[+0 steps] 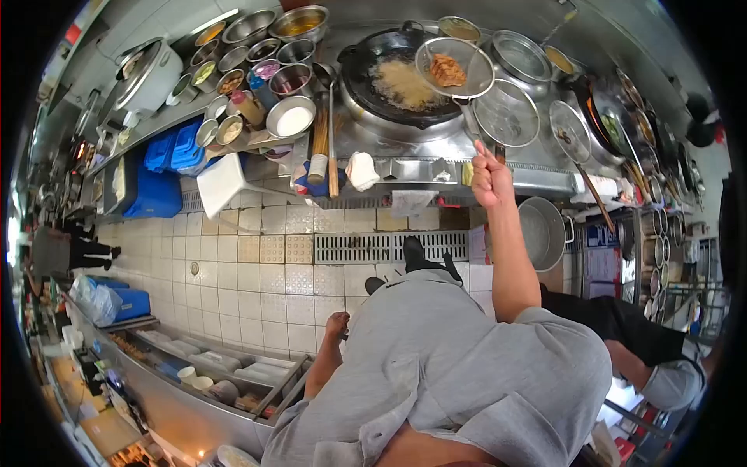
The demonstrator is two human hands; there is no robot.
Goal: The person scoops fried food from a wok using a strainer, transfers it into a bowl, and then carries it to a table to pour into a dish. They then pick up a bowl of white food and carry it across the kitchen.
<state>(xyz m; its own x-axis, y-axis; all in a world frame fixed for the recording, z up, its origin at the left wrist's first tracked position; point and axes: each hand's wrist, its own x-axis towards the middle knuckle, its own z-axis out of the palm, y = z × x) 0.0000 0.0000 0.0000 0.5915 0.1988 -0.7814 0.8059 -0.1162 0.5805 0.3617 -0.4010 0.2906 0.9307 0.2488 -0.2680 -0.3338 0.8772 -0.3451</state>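
Note:
My right hand (492, 179) is closed around the handle of a mesh strainer (422, 64). In the strainer's bowl lies a browned, fried-looking piece of food (448, 71). The strainer is held above the right side of a large black wok (359, 87), where pale liquid (406, 84) foams and bubbles. Low at my side hangs my left hand (337, 325), its fingers curled. Something dark shows by the fingers, too small to name. Another mesh strainer (507, 117) rests just right of my right hand's strainer.
Metal bowls of ingredients (291, 118) crowd the counter left of the wok. A ladle (332, 156) leans at the stove edge beside a white cloth (362, 171). A large pot (540, 233) stands below on the right. Another person's arm (629, 364) is at lower right.

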